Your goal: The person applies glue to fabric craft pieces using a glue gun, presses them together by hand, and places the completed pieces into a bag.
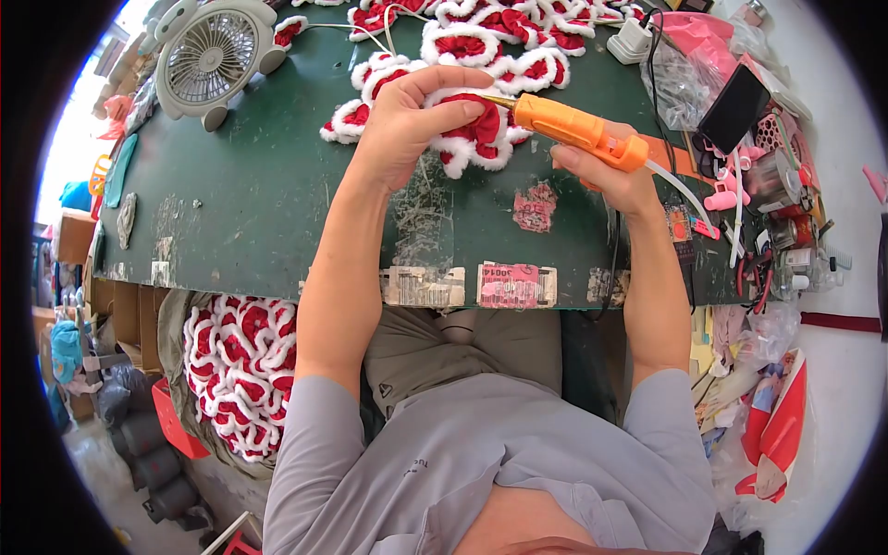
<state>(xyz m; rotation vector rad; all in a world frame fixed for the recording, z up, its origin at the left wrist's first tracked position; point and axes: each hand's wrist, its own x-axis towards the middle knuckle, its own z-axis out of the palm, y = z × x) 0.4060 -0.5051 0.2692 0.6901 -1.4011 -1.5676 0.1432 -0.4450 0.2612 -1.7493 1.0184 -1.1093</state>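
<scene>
My right hand [615,176] is closed round an orange hot glue gun [566,125], and a white glue stick [680,190] sticks out of its back end. The gun's metal nozzle points left, at a red fabric piece with white fluffy trim [483,131]. My left hand [407,120] grips that piece at its upper left, thumb and forefinger to the front; the other fingers are mostly hidden. Behind both hands lies a heap of similar trimmed pieces [462,44] on the green table [277,213].
A small fan [213,57] stands at the table's back left. On the right are a white plug adapter [631,42], a dark phone [733,108], cables, pliers [763,282] and pink parts. Below the table, at left, a sack [242,379] holds many red and white pieces.
</scene>
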